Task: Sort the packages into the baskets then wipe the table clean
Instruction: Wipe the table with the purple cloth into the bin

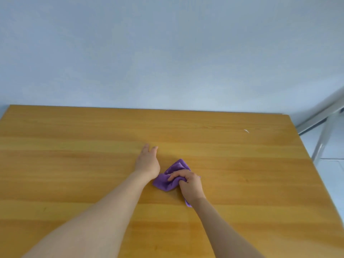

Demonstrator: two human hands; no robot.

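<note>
Two forearms [96,211] reach in over the table [74,164]. The right hand [189,183] clenches a bunched purple cloth [162,183] at mid-table. The left hand [147,162] lies flat just beside it, holding nothing. Bunched so small, the cloth may leave strips unwiped, and the far white speck [246,130] could be missed. No baskets or packages show, and the table's near edge is cut off.

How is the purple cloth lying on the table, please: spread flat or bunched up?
Bunched up: the purple cloth is crumpled into folds, gathered under the right hand, whose fingers curl round it.
</note>
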